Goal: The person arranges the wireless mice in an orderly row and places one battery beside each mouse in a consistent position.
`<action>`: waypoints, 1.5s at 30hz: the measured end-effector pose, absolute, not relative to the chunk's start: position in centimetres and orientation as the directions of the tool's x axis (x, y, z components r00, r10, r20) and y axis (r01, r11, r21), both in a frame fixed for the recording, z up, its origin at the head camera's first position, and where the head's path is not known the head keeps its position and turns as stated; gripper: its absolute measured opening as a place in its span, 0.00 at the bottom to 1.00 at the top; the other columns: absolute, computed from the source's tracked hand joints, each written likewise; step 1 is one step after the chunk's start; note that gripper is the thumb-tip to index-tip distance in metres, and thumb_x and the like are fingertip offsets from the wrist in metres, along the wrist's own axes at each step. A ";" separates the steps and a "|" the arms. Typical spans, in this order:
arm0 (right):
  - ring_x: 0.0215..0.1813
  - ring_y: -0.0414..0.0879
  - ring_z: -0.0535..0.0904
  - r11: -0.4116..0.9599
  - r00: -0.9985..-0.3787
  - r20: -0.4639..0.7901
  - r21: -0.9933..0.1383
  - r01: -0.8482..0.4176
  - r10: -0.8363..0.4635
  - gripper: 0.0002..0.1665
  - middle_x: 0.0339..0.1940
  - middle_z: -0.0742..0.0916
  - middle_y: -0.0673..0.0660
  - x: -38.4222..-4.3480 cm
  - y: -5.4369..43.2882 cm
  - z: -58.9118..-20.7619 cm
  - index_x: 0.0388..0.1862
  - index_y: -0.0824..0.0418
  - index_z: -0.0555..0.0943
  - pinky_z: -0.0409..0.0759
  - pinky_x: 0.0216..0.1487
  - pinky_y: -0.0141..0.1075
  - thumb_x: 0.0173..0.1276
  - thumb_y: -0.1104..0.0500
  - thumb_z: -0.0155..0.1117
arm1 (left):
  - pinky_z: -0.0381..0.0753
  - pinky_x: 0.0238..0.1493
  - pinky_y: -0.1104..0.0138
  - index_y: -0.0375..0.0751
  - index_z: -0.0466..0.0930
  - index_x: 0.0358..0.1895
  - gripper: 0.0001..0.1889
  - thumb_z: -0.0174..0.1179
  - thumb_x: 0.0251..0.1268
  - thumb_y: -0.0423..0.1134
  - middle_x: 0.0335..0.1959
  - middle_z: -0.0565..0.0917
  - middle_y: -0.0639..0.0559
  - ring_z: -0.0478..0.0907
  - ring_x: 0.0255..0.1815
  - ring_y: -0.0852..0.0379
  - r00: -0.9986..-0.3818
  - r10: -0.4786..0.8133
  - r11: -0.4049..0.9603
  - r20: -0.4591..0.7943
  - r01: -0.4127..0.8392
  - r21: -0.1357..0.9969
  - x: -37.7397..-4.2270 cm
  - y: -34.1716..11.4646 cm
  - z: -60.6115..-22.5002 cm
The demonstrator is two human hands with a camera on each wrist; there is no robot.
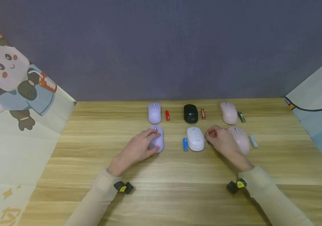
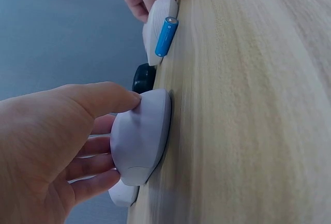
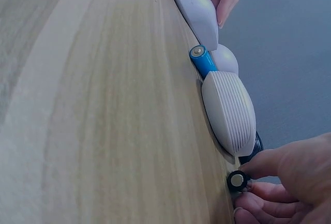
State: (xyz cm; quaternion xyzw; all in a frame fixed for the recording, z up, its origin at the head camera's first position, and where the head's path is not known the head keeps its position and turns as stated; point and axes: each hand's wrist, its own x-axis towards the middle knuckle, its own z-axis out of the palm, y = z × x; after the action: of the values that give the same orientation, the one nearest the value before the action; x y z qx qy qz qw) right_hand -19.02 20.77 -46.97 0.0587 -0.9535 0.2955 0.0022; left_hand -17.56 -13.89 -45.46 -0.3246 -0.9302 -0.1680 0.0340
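Observation:
My left hand (image 1: pixel 138 148) grips a light purple computer mouse (image 1: pixel 158 143) by its sides; in the left wrist view the thumb is on the near side and the fingers on the far side. Between thumb and fingers, my right hand (image 1: pixel 225 142) pinches a dark battery (image 3: pixel 237 181), its round end showing in the right wrist view. That battery is just right of a white mouse (image 1: pixel 195 139), which has a blue battery (image 1: pixel 185 144) on its left. Partly behind the right hand lies a pink mouse (image 1: pixel 241 140), with a pale battery (image 1: pixel 253 141) to its right.
A back row holds a purple mouse (image 1: pixel 154 113), a red battery (image 1: pixel 167 115), a black mouse (image 1: pixel 190 113), another red battery (image 1: pixel 203 114), a pink mouse (image 1: pixel 228 113) and a green battery (image 1: pixel 241 117). Behind the wooden table (image 1: pixel 166 194) rises a dark panel (image 1: pixel 161 50).

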 end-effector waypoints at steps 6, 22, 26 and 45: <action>0.33 0.49 0.82 0.821 -0.994 0.038 -0.561 -0.110 -0.107 0.15 0.35 0.88 0.61 -19.0 20.9 -47.0 0.50 0.69 0.83 0.81 0.34 0.40 0.73 0.57 0.65 | 0.80 0.67 0.52 0.36 0.80 0.65 0.28 0.71 0.66 0.46 0.67 0.78 0.38 0.78 0.67 0.42 -0.787 0.593 0.733 0.170 0.615 0.289 -17.6 -13.8 -45.4; 0.35 0.50 0.82 0.819 -0.995 0.003 -0.566 -0.088 -0.105 0.17 0.37 0.87 0.62 -19.0 21.0 -46.9 0.52 0.69 0.82 0.81 0.36 0.39 0.74 0.56 0.64 | 0.81 0.67 0.52 0.36 0.80 0.64 0.27 0.72 0.65 0.45 0.67 0.78 0.38 0.78 0.66 0.41 -0.787 0.591 0.730 0.177 0.615 0.297 -17.6 -13.8 -45.4; 0.35 0.50 0.82 0.816 -0.995 0.007 -0.571 -0.086 -0.100 0.17 0.37 0.88 0.62 -19.0 21.1 -46.8 0.51 0.69 0.82 0.80 0.35 0.38 0.74 0.56 0.64 | 0.81 0.67 0.52 0.36 0.80 0.64 0.27 0.72 0.65 0.45 0.67 0.79 0.38 0.78 0.66 0.41 -0.785 0.594 0.726 0.178 0.618 0.301 -17.6 -13.7 -45.3; 0.37 0.51 0.84 0.797 -0.994 0.025 -0.596 -0.098 -0.103 0.21 0.38 0.89 0.62 -18.8 21.5 -47.0 0.56 0.69 0.82 0.84 0.39 0.42 0.78 0.52 0.60 | 0.80 0.67 0.53 0.36 0.80 0.64 0.27 0.72 0.65 0.46 0.67 0.79 0.39 0.78 0.66 0.42 -0.789 0.589 0.735 0.174 0.613 0.291 -17.6 -13.8 -45.5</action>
State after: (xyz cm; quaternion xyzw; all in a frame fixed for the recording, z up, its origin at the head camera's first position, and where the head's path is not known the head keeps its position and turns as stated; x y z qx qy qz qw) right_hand -18.85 21.47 -46.97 0.0531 -0.9479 0.3141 -0.0043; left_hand -17.58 -13.80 -45.54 -0.3231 -0.9306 -0.1683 0.0352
